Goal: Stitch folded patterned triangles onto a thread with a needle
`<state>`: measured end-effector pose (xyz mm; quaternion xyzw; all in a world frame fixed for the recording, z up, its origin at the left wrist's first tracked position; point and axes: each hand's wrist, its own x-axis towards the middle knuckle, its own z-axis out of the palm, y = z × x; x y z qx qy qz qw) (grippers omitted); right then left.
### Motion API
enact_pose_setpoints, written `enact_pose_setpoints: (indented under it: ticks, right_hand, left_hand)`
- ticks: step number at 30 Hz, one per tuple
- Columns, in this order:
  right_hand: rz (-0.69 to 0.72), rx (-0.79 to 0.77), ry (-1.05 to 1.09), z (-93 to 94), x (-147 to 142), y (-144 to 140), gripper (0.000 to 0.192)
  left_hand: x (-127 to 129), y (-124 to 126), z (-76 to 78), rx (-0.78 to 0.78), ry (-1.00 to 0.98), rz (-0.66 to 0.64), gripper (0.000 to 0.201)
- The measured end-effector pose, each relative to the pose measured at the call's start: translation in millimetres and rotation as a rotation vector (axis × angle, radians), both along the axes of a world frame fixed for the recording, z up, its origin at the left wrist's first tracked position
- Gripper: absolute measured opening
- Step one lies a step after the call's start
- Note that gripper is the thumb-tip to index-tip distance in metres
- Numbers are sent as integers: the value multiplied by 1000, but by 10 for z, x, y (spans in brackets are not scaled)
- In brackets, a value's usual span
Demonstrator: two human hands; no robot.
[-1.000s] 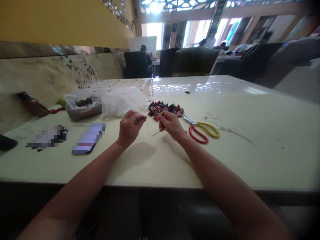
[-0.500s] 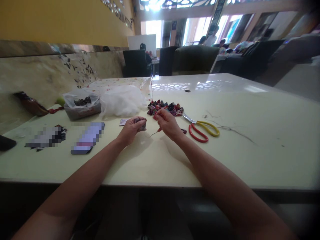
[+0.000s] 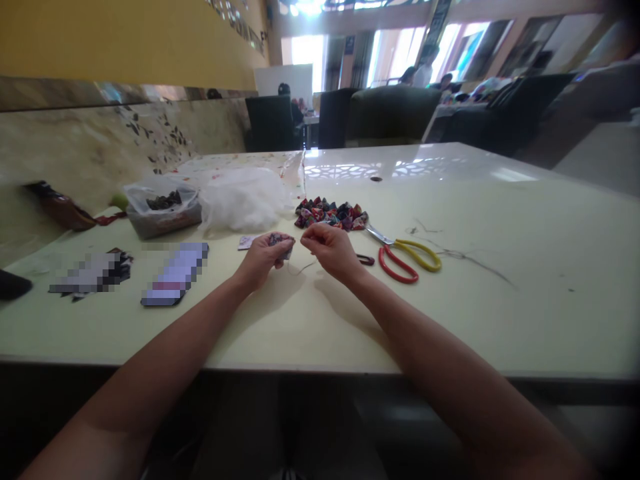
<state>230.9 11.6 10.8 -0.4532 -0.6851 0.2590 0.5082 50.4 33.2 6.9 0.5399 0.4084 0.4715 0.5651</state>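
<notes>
My left hand is closed around a small patterned fabric piece, which shows between thumb and fingers. A thin thread hangs in a loop below it and runs toward my right hand. The right hand's fingertips are pinched together just right of the fabric, with a narrow gap between the hands. Whatever they grip is too small to make out. Behind the right hand lies a cluster of folded, multicoloured fabric pieces. Scissors with one red and one yellow handle rest to its right.
A dark oval clip-like object lies by my right wrist. Loose threads trail beyond the scissors. At left are a phone, dark fabric scraps, a plastic-lined tub and a bag of white stuffing. People sit farther back.
My right hand has turned and moved slightly left, bringing its pinched fingertips closer to the fabric piece. The left hand keeps its hold, and the thread now droops between them.
</notes>
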Motion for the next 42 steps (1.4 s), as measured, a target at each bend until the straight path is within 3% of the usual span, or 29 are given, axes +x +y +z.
enact_pose_setpoints:
  ticks: [11,18,42]
  right_hand:
    - [12,3,38,-21,-20,-2,10]
    - [-52,74,-6,-9,-14,-2,11]
    - [-18,32,-8,-21,-28,-3,12]
  left_hand:
    - [4,8,3,33,-13,4,39]
    - [2,16,-9,93,-1,-2,36]
    - [-17,31,-16,126,16,-20,34]
